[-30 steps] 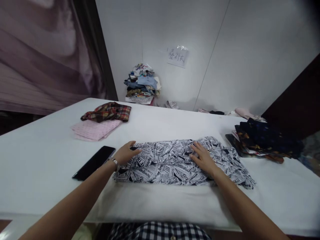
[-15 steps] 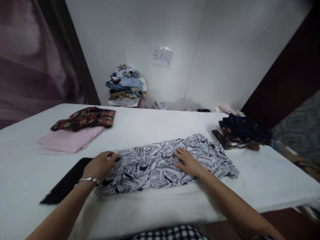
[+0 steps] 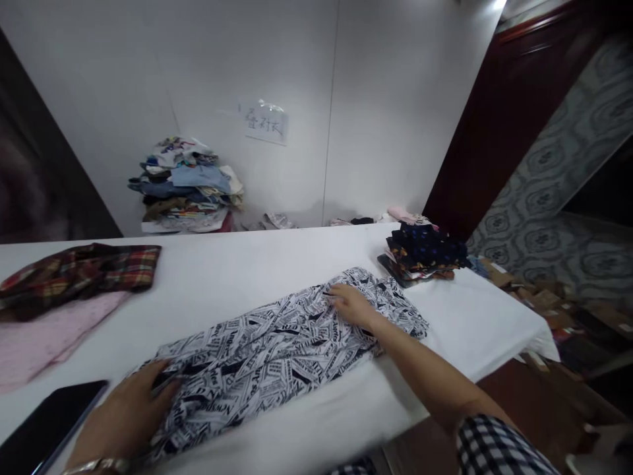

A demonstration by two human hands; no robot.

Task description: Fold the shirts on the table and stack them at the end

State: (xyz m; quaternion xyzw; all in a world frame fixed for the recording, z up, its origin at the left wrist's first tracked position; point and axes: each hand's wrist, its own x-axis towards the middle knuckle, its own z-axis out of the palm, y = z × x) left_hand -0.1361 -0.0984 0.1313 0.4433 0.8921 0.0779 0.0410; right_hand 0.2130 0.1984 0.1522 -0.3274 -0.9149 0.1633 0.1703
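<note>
A black-and-white newspaper-print garment [image 3: 277, 353] lies folded lengthwise across the white table [image 3: 237, 267]. My left hand [image 3: 126, 415], with a silver bracelet at the wrist, lies flat on the garment's left end, fingers apart. My right hand [image 3: 349, 305] presses flat on the garment nearer its right end, fingers spread. Neither hand grips the cloth.
A black phone [image 3: 47, 429] lies at the table's near left. A plaid shirt [image 3: 82, 270] and a pink cloth [image 3: 47, 333] sit at the left. A dark folded stack [image 3: 422, 254] sits at the right end. A clothes pile [image 3: 185, 185] stands against the wall. Cardboard boxes [image 3: 539, 297] lie on the floor, right.
The view has swung to the right, so everything shifted left in frame. Both hands stay flat on the printed garment, the left at its left end, the right toward its right end.
</note>
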